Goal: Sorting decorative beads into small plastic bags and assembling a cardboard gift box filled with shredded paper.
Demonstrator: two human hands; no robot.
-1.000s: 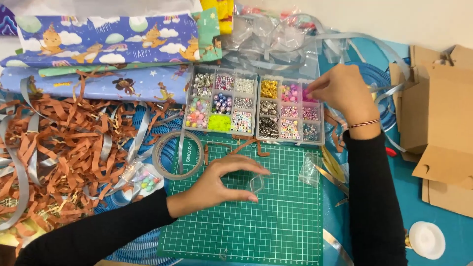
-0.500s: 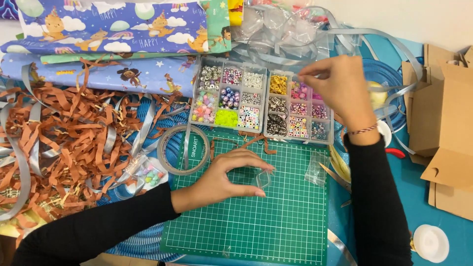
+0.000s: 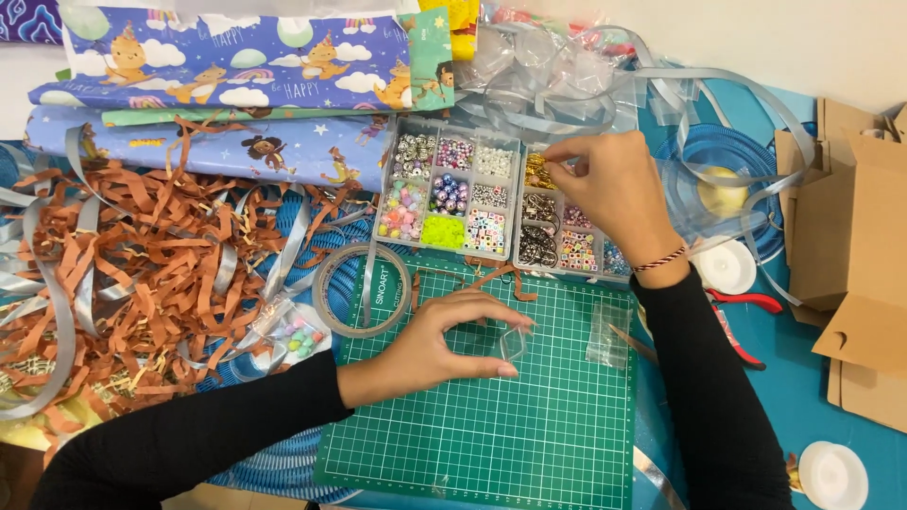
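Note:
My left hand (image 3: 436, 342) rests on the green cutting mat (image 3: 491, 434) and holds a small clear plastic box (image 3: 513, 344) between thumb and fingers. My right hand (image 3: 609, 194) hovers over the right half of a clear bead organiser (image 3: 501, 203) with many compartments of coloured beads. Its fingertips are pinched together above a gold-bead compartment (image 3: 540, 172); whether a bead sits between them cannot be made out. A small clear plastic bag (image 3: 607, 332) lies on the mat by my right forearm.
A tape roll (image 3: 361, 302) lies left of the mat. Orange paper shreds (image 3: 142, 264) and silver ribbon cover the left side. Rolled gift wrap (image 3: 236, 66) lies at the back. Cardboard boxes (image 3: 864, 246), red-handled pliers (image 3: 742, 316) and white spools (image 3: 831, 472) lie on the right.
My right hand has moved left across the organiser, from its right edge to the gold-bead compartment. My left hand stays on the mat with the clear box.

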